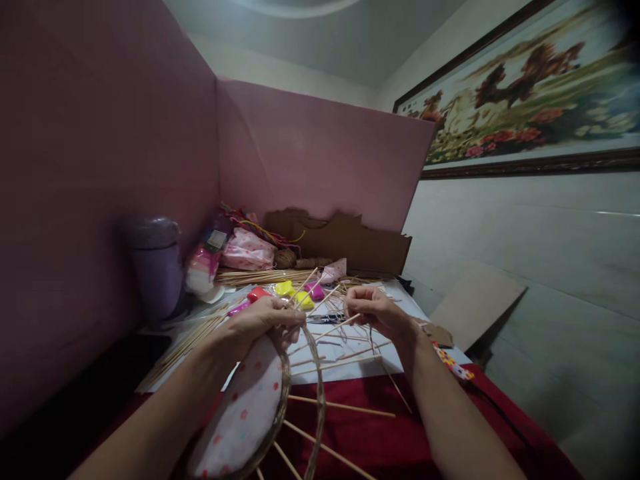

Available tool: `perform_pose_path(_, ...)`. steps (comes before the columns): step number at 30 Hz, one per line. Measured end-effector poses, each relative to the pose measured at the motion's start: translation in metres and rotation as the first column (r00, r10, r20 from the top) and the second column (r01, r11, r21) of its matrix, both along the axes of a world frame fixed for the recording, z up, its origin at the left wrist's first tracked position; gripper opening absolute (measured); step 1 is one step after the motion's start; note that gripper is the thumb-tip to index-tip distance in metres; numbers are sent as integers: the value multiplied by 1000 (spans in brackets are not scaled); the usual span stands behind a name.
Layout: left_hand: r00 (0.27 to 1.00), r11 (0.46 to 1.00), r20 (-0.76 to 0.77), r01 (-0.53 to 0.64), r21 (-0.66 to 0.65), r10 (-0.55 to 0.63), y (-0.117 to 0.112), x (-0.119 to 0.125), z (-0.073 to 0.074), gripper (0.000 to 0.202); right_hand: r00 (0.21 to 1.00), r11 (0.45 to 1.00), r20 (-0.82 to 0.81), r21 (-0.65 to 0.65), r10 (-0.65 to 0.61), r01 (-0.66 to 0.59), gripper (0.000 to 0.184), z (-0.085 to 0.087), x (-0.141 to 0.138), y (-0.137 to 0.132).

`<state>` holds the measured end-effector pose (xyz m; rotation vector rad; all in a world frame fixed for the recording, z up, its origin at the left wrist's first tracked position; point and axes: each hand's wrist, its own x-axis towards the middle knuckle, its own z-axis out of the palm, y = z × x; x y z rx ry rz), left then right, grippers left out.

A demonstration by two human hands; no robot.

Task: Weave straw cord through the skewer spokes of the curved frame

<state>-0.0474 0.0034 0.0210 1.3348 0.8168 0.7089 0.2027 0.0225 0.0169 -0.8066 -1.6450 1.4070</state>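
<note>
Our left hand (260, 323) is closed over the top edge of a wicker frame (286, 383), fingers curled round the rim, apparently to steady it upright against our forearm. The frame stands at the near edge of the counter (400, 433), which is spread with red cloth. A white polka-dot padded disc (245, 413) fills its left face, and thin spokes (340, 405) fan out to the right. Our right hand (373, 312) is shut in a pinch on a thin reed (330, 330) that runs back toward the rim, held taut by the look of it. Scissors (325, 319) lie between the hands on a white sheet (350, 360), within easy reach. Farther off lie yellow and pink pieces (285, 288) and a bundle of sticks (260, 277). At far left a lidded purple tumbler (155, 267) hides its contents, as does the tied pink bag (247, 252) beside the cardboard (350, 243).
</note>
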Motion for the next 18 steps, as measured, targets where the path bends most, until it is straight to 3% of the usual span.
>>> perform_pose_path(2,1000,1000,5,21,5,-21,-2,0,2,28,1000,999,-11,-40,27,-27,29,-3,-2,2)
perform_pose_path(8,996,999,87,32,19,-34,-7,-2,6,29,949,990,284,-74,140,-124,24,-10,-13,0)
perform_pose_path(18,972,998,232,39,-39,-29,-11,0,7,28,940,986,297,-58,165,-154,25,-12,-17,0)
